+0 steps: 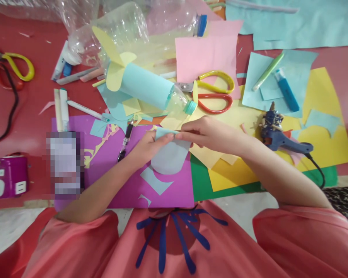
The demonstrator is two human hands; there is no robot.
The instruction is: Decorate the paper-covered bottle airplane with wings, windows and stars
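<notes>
A rounded piece of light blue paper (170, 155) is held up over the purple sheet (127, 181). My left hand (147, 147) pinches its upper left edge. My right hand (206, 133) pinches the top edge from the right, fingers pressed together. Just beyond the hands lies a plastic bottle (150, 87) wrapped in light blue paper, with yellow paper fins at its far end. A black pen (125, 139) lies left of my left hand.
A blue glue gun (278, 137) with its cord lies to the right on yellow paper (321, 146). Yellow-and-red scissors (216, 92) rest on pink paper. More scissors (16, 65), markers, clear bottles (118, 27), paper scraps and a purple device (7, 175) crowd the red surface.
</notes>
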